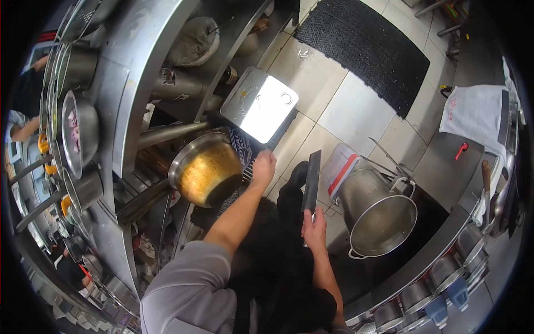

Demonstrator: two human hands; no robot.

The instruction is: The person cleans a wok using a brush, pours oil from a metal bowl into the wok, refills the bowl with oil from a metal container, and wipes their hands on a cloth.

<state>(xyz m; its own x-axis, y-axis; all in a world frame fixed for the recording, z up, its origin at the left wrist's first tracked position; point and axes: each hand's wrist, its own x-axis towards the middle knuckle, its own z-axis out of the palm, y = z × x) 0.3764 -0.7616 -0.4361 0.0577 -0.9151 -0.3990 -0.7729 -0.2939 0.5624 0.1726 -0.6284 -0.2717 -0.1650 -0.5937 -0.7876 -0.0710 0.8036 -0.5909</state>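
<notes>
Cleaver (pixel 312 179) gripped in the right hand (pixel 315 227), out over the tiled floor (pixel 295 136)

From where I'm standing, the right hand has its fingers wrapped narrow around the handle, and the long, flat, dull grey metal blade points away from the body. It sits between the left hand (pixel 264 168) and a clear plastic box (pixel 340 167) with a red stripe along its edge. The left hand's fingers are curled in tight; I can't tell whether anything is tucked inside them. That hand is near the lower corner of a shiny square plate (pixel 260 104) with rounded corners, which throws back a hard white glare. To the left, a round steel bowl (pixel 206 167) shows a mottled golden-brown surface. On the other side, just beside the box, is a tall metal pot (pixel 384 225) with looped handles at its round rim. Farther out, a black mat (pixel 364 47) with a rough, patterned surface lies on smooth, pale tiles.
</notes>
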